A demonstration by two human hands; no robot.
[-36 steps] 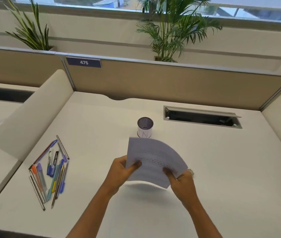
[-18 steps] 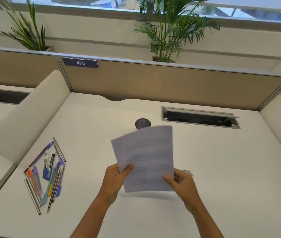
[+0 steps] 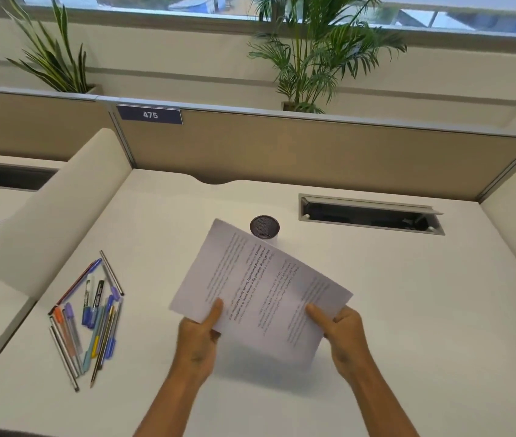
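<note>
At the desk under number plate 475 point(image 3: 149, 115), a person holds printed paper point(image 3: 260, 294) above the middle of the white worktop point(image 3: 408, 310), one near edge in each grip. The left grip point(image 3: 198, 342) pinches the near-left edge, thumb on top and fingers curled beneath. The right grip point(image 3: 346, 335) clamps the near-right edge in the same way. Two holds set well apart seem chosen to keep the limp paper spread flat enough to turn, read or square up. A soft shadow on the worktop below shows that it hangs clear of the surface rather than lying on it.

The paper looks pale with a faint lilac cast and bows slightly between the two holds. It sits skewed to the holder, so the lines of print run away from the person instead of across, with a few bolder lines near the middle. Its far edge hides the lower part of a dark mesh pen cup point(image 3: 264, 227) standing upright beyond it. A step at the near-left edge hints at more than one sheet, but that cannot be told for sure.

Pens and markers point(image 3: 89, 316) lie bunched at the left of the worktop, well apart from the paper, likely leaving the centre free for handling. An open cable hatch point(image 3: 370, 214) sits at the back right, and potted palms point(image 3: 313, 52) rise behind the partition.
</note>
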